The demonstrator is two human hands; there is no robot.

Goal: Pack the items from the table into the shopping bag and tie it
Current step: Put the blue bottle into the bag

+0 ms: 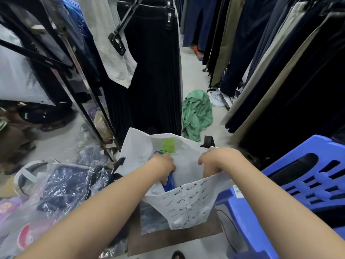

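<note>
A white shopping bag (186,204) printed with small black logos stands open in front of me, its black handle (209,141) sticking up at the far rim. Inside the mouth, my left hand (164,163) grips a blue packaged item (169,182) and holds it down in the bag. A green-labelled packet (168,144) lies deeper inside. On the right, my right hand (214,161) grips the bag's rim and holds the mouth open.
Clear plastic bags of dark clothing (61,186) lie at the left. A blue plastic chair (302,184) stands at the right. Racks of hanging trousers and skirts line both sides of the aisle, and a green garment (197,113) lies crumpled on the floor ahead.
</note>
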